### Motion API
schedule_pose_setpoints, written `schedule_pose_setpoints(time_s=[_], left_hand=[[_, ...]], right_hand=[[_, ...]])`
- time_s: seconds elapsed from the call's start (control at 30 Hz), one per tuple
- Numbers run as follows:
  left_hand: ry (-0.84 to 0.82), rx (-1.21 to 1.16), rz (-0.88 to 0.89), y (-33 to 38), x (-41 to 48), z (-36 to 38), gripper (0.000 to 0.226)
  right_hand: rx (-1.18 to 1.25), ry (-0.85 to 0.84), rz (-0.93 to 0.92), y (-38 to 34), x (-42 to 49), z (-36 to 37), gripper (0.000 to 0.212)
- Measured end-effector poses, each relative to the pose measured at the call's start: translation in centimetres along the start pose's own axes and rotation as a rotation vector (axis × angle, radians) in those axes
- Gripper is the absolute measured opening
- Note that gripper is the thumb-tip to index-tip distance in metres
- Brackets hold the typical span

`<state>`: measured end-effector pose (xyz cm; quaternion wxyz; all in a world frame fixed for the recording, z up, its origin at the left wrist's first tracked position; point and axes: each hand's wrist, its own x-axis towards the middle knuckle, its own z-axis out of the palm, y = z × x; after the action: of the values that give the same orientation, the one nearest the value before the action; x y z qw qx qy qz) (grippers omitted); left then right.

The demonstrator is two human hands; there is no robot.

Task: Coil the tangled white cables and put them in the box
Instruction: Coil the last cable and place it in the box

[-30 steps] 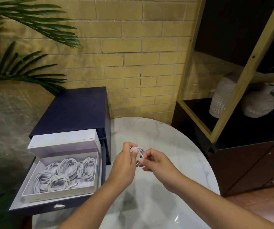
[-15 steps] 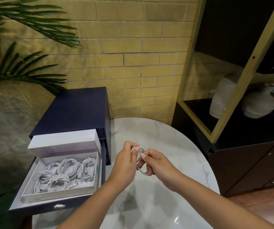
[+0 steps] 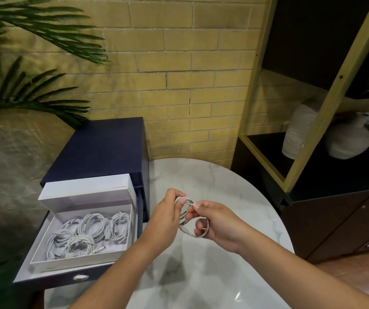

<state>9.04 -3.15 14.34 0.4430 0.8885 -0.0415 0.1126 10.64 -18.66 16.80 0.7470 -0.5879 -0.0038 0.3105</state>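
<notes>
- The left hand (image 3: 165, 216) has its fingers curled, and thumb and fingertips pinch the top of a small white cable coil (image 3: 183, 220).
- The right hand (image 3: 219, 224) pinches the same coil just beside the left thumb. Its lower fingers are hooked around the bottom loop.
- The coil is held in the air between both hands, above the near left part of the round marble table (image 3: 212, 181).
- An open white box (image 3: 76, 260) sits to the left of the hands, inside the pulled-out drawer (image 3: 52, 281) of a navy cabinet (image 3: 103, 148).
- Several coiled white cables (image 3: 90, 228) lie side by side in the box.
- The box lid (image 3: 85, 190) stands tilted at the far edge of the box.
- Two ribbed pale vases (image 3: 348, 141) stand on a dark shelf at far right.
</notes>
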Motion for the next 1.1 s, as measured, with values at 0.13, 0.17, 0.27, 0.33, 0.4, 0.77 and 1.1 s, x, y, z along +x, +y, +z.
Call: schedule_pose_setpoints(time_s=[0.13, 0.17, 0.27, 0.33, 0.4, 0.77, 1.1], left_hand=[[0.005, -0.101, -0.027, 0.6, 0.0, 0.1, 0.014], [-0.001, -0.142, -0.045, 0.7, 0.0, 0.1, 0.014], [-0.017, -0.246, -0.087, 0.9, 0.1, 0.2, 0.015], [-0.01, -0.298, -0.115, 0.7, 0.1, 0.3, 0.014], [-0.001, -0.331, -0.139, 0.5, 0.2, 0.3, 0.014], [-0.173, -0.169, -0.164, -0.3, 0.6, -0.5, 0.037], [-0.321, -0.375, -0.285, -0.2, 0.6, -1.1, 0.046]], right_hand=[[-0.358, 0.063, -0.083, 0.0, -0.1, 0.2, 0.027], [-0.441, 0.074, -0.128, 0.2, -0.1, 0.3, 0.024], [-0.649, 0.087, -0.244, 0.8, 0.0, 0.4, 0.019], [-0.731, 0.078, -0.269, 0.9, 0.0, 0.3, 0.02], [-0.733, 0.046, -0.264, 0.8, 0.1, 0.0, 0.021], [-0.472, -0.16, -0.086, -0.8, -0.1, -1.8, 0.024], [-1.483, 0.012, -0.57, -3.7, 0.1, -2.9, 0.024]])
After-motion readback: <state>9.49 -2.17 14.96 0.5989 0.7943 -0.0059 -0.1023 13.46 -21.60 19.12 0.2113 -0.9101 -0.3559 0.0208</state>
